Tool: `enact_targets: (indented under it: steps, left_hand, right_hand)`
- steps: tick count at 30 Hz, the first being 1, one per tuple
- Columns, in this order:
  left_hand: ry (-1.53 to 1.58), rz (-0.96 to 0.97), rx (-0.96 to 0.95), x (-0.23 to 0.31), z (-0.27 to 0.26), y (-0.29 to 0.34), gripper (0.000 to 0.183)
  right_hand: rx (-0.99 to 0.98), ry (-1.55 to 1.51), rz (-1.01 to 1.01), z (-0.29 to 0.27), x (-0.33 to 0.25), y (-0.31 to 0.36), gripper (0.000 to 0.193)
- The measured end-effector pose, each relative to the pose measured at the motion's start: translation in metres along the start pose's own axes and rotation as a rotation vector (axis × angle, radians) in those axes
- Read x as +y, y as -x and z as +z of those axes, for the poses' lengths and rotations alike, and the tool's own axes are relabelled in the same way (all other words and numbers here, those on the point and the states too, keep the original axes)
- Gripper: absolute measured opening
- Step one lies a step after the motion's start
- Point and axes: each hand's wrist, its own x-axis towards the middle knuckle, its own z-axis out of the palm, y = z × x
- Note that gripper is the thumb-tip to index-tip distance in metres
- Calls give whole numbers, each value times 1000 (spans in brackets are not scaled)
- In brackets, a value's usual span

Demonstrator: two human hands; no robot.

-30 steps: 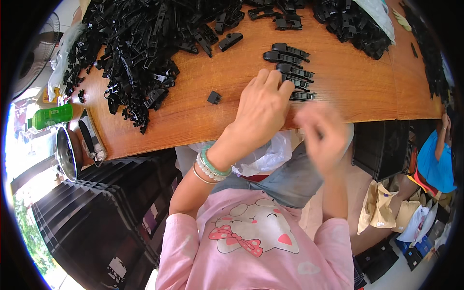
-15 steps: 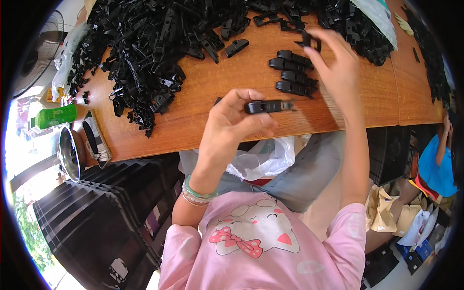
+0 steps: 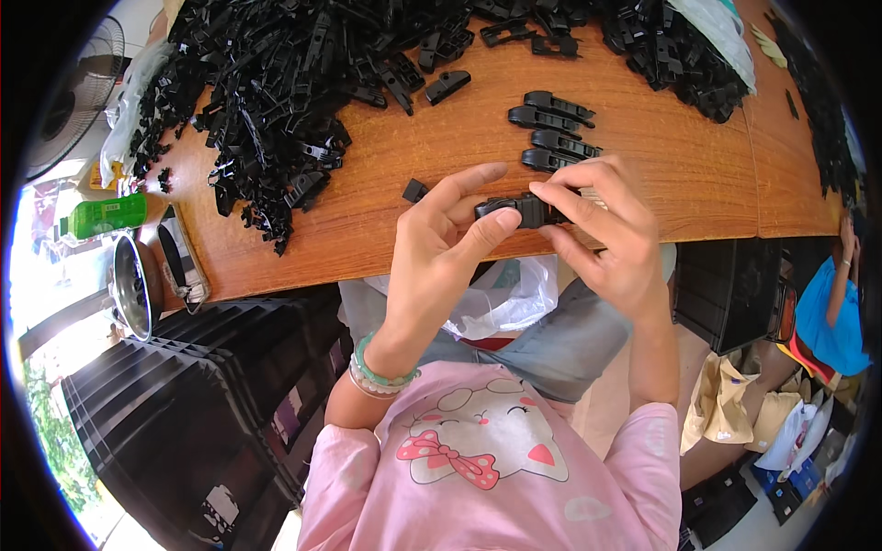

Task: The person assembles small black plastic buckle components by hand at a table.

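We are observing a wooden table (image 3: 698, 184), with a large heap of black plastic parts (image 3: 294, 55) covering its far left. The left hand (image 3: 435, 246) is gripping, thumb on top, index finger standing clear; the right hand (image 3: 614, 241) is pinching from the other side. Just beyond, four black pieces (image 3: 537, 117) are lying side by side. Between the hands, near the table's front edge, both are holding a single black piece (image 3: 526, 211) — its right end partly hidden. In our judgement, we are favouring a steady left grip, aligned ends and even pressure. Near the left hand, a small black block (image 3: 414, 190) is resting.
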Motion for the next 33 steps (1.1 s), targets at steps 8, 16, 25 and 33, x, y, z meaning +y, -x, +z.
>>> enact_targets:
  steps: [8,16,25,33]
  left_hand:
    - [153,-135,-126,-4,10,2,14]
    - [-102,-47,-224,-1,7,-1,21]
    - [-837,683,-59,-25,19,-66,22]
    - [-1052,664,-74,-29,22,-51,23]
  right_hand:
    - [84,80,-115,4,-12,8,49]
    - [130,-72,58,7,-21,29,44]
    - [-202,-314,340,30,-37,55,23]
    - [273,241,92,4,87,-48,9]
